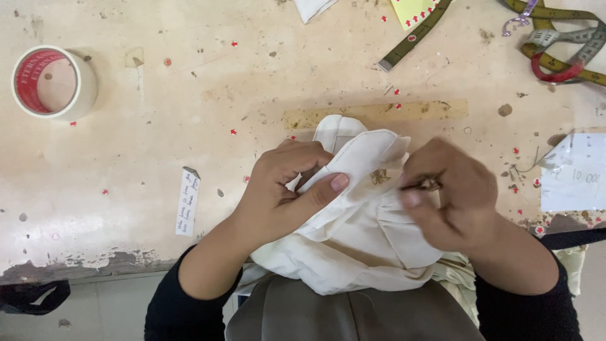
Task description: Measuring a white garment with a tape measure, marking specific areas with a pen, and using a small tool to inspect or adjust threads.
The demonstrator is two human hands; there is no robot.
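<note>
A cream-white cloth garment [353, 233] is bunched up at the near edge of the worn table [189, 126], partly over my lap. My left hand [284, 189] grips a folded edge of it, thumb pressed on top. My right hand [451, 192] pinches the cloth beside a small brown embroidered mark [380, 176]; a ring shows on one finger. Whether the right fingers also hold a small tool is not clear.
A roll of tape [53, 82] with a red core stands at the far left. A small written paper slip [188, 201] lies left of my hands. Measuring tapes [555, 44] coil at the top right, a white note [574, 173] at right, and tiny red stickers are scattered about.
</note>
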